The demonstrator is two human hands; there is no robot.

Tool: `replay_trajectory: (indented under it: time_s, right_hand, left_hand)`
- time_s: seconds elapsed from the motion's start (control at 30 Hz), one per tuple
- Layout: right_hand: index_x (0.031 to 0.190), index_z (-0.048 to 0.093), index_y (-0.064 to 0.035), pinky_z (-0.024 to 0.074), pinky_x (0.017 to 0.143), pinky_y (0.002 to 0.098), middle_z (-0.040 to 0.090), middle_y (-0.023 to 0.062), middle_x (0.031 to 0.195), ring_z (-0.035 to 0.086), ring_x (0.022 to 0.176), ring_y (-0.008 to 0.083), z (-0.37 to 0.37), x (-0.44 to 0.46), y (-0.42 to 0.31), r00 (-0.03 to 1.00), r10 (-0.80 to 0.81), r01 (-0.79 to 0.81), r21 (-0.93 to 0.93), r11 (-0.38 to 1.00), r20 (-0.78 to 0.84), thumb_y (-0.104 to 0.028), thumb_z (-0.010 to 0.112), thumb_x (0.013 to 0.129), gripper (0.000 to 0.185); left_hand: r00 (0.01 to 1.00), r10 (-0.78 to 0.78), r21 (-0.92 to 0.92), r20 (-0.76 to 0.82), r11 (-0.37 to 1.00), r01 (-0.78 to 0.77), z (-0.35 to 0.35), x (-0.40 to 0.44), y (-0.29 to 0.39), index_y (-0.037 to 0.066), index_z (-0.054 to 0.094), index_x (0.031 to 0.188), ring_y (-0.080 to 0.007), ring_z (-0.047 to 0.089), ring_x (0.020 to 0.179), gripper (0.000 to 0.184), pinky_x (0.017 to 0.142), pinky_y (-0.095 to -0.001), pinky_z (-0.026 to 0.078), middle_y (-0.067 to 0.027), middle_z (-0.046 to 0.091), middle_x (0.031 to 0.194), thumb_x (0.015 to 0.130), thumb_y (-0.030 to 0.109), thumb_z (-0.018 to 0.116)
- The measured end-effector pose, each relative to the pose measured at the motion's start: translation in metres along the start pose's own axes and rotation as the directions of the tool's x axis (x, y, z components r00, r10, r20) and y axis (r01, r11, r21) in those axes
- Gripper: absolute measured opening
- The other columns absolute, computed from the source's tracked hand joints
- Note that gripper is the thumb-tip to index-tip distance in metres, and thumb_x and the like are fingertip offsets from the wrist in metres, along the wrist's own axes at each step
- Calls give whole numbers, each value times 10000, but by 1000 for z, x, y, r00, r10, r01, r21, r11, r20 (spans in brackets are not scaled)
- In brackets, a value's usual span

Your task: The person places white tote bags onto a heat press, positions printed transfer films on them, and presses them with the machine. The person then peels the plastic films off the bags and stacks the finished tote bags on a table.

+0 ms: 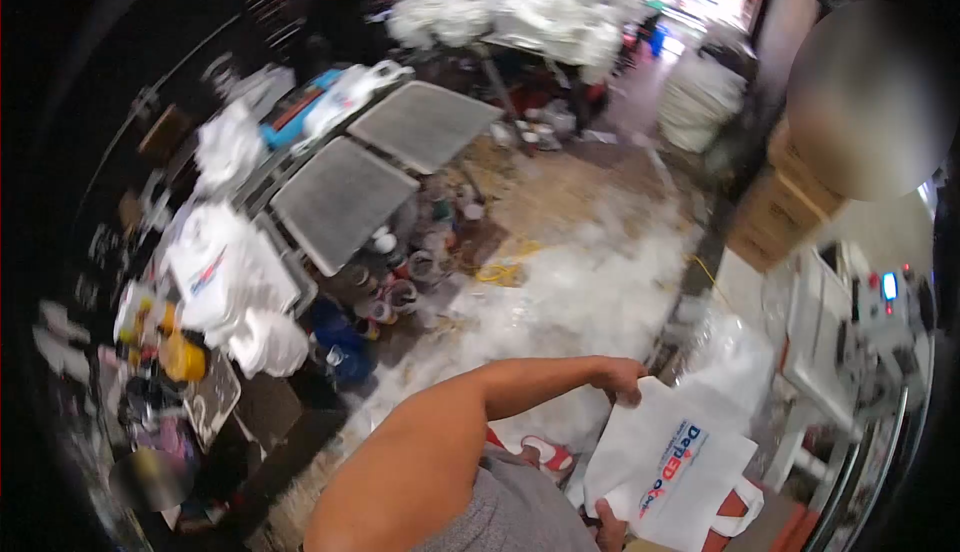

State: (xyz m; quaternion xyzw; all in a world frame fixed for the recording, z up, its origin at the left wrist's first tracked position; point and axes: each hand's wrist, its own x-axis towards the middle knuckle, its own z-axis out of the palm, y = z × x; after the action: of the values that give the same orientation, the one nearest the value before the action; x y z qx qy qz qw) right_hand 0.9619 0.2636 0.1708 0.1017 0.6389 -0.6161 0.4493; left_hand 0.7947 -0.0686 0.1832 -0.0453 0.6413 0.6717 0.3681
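Observation:
A white bag (pixel 650 462) with blue and red lettering and a loop handle (pixel 743 514) is spread out at the lower right. My left hand (pixel 625 380), at the end of my outstretched bare arm, grips its upper left corner. Down at the bag's lower left edge, my right hand (pixel 608 527) holds the material with the thumb showing; the rest of that hand is partly hidden. Clear plastic wrapping (pixel 725 347) lies just beyond the bag.
A machine with a lit display (pixel 890 287) stands at the right, near cardboard boxes (pixel 780 212). Two grey flat panels (pixel 345 202) and stacked white printed bags (pixel 225 262) are on the left. Whitish sheeting (pixel 560 302) covers the floor. A person (pixel 335 17) is at the back.

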Motion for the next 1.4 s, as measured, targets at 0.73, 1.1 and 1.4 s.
replay_trajectory:
  time_s: [0.73,1.1,1.4]
  right_hand:
    - [1109,619,9,479,862,288,658,69,1013,613,940,149,712,-24,-240,322,-479,685,149,713,817,-179,636,927,261]
    - [1172,598,-43,448,848,228,632,32,1034,570,917,77,883,-175,-250,-387,-705,678,702,220,595,-103,576,957,224]
    - [1081,673,-16,461,717,235,663,28,929,578,818,83,1006,0,-101,181,-410,812,99,575,894,-136,628,895,226]
  left_hand:
    - [-433,207,385,-877,841,-379,-6,-823,-197,79,624,1173,-106,566,829,357,770,-273,481,-17,626,929,991,372,533]
    - [-726,678,670,-115,593,447,98,-985,-150,78,595,1218,-134,576,991,295,862,-301,479,-80,617,1152,956,123,468]
    - [-826,108,293,-553,953,-71,-10,-950,-341,26,650,1135,-65,475,709,261,636,-229,400,12,577,817,912,96,533]
